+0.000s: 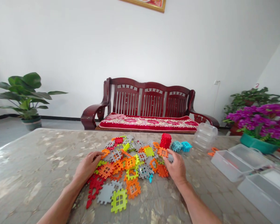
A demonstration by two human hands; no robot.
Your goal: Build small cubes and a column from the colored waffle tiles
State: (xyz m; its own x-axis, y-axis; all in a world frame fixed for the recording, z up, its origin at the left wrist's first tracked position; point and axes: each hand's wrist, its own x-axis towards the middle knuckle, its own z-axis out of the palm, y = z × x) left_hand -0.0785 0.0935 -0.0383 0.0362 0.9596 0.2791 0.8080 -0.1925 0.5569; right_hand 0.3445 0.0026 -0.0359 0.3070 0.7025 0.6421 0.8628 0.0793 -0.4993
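Note:
A heap of flat plastic interlocking building tiles [130,162] with notched edges lies between my hands, in orange, grey, lime, red and some blue. My right hand [176,165] pinches an orange window-pattern tile [163,152] by its edge at the heap's right side. On the left side, my left hand [90,164] has its fingertips closed at the edge of an orange tile [105,153]; the fingers partly hide the contact. Nearest me lie a lime window tile [119,200] and a plain grey tile [105,193]. Red tiles [94,186] lie beside my left wrist.
Behind my right hand stand a red tile stack [165,141] and two blue stacks [176,146]. Clear plastic boxes [232,165] occupy the table's right side, near a pot of purple flowers [263,124]. A wooden bench [151,102] stands beyond the table [49,161].

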